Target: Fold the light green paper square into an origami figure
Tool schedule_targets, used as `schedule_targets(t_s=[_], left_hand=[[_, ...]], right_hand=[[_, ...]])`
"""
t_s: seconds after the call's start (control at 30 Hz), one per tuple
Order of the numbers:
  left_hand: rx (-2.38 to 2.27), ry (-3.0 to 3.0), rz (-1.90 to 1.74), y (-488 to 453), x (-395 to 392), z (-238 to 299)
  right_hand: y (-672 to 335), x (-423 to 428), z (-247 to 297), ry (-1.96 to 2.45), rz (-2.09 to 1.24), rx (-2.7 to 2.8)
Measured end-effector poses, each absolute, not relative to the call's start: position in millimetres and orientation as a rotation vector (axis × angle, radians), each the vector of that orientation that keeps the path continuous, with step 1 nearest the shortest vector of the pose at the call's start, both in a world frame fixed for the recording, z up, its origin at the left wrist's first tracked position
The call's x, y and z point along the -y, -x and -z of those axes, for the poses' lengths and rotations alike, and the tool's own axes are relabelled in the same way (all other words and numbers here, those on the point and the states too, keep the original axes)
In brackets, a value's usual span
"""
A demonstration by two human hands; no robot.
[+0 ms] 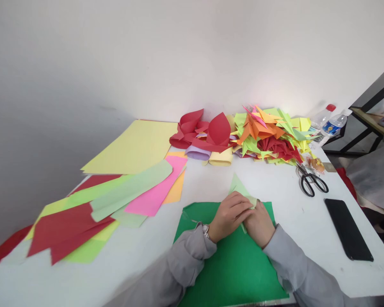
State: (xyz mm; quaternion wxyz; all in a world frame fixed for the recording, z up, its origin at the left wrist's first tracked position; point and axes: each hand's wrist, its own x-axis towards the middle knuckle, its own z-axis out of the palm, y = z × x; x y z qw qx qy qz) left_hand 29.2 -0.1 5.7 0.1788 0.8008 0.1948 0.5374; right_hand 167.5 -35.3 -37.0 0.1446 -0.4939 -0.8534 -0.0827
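Observation:
A pale green piece of folded paper is gripped between my two hands, its pointed tip showing beyond my fingers. My left hand has its fingers closed over the paper and partly overlaps the other hand. Closed on the same paper from the right is my right hand; its fingertips are mostly hidden. Both hands are above the far part of a green sheet on the white table.
Coloured paper strips and a large yellow sheet lie to the left. Red paper shapes and a heap of folded paper line the wall. Scissors, a black phone and plastic bottles are at right.

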Motion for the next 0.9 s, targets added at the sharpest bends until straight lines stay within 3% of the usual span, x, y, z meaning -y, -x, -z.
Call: schedule_targets(t_s=[0.9], left_hand=[[-0.486,-2.183,-1.578,-31.5,3.5,-9.6]], right_hand=[[-166.6,36.1,40.4,1.497,0.295,2.439]])
